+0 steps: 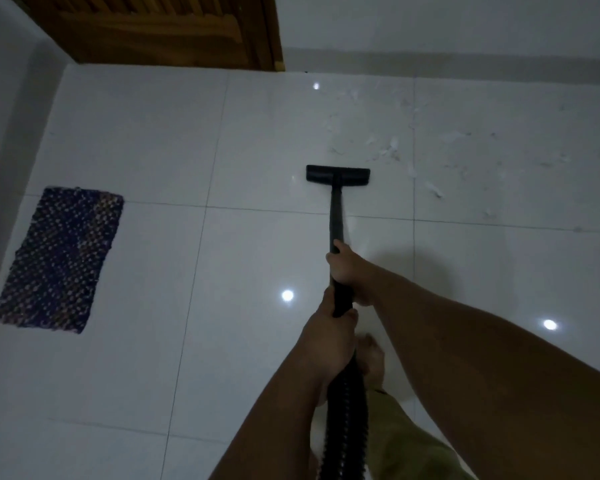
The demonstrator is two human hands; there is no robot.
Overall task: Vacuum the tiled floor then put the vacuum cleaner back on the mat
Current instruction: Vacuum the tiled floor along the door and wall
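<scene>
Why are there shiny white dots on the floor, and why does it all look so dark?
In the head view, the dots are glare: lamps mirrored in the glossy tiled floor; the room is dim, so the hands and the mat look dark and grainy; the wide lens bends the tile lines; the paper scraps look soft and faint.

Open tiled floor (pixel 257 140) all round — only mat (pixel 61 259) left, door (pixel 160 29) beyond.

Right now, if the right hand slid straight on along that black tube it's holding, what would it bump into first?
The right hand grips the black tube, which runs forward and down. Sliding along it, the hand would probably first meet the floor head on the tiled floor. Beyond that lie the paper scraps.
</scene>
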